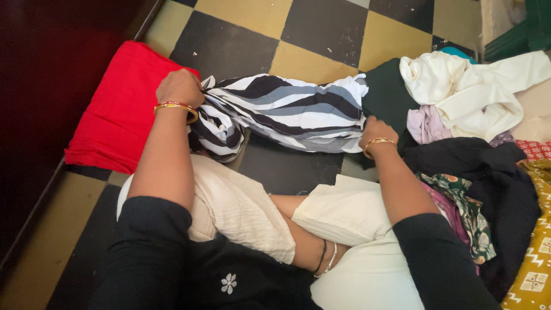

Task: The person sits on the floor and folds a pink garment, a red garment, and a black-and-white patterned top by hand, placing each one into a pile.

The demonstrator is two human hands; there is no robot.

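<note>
A black, white and grey striped garment (pixel 287 112) lies stretched across the checkered floor in front of me. My left hand (pixel 179 87) grips its left end, bunched up beside a folded red cloth (pixel 115 109). My right hand (pixel 376 131) holds the garment's right end, close to a heap of clothes. Both wrists wear gold bangles. I sit cross-legged in cream trousers (pixel 241 206) and a black top.
A pile of clothes sits at the right: a white shirt (pixel 470 92), a dark green piece (pixel 387 95), black fabric (pixel 488 172), floral and yellow patterned cloths (pixel 536 241). A dark wooden wall (pixel 46 86) runs along the left. The floor (pixel 321 34) has black and yellow tiles.
</note>
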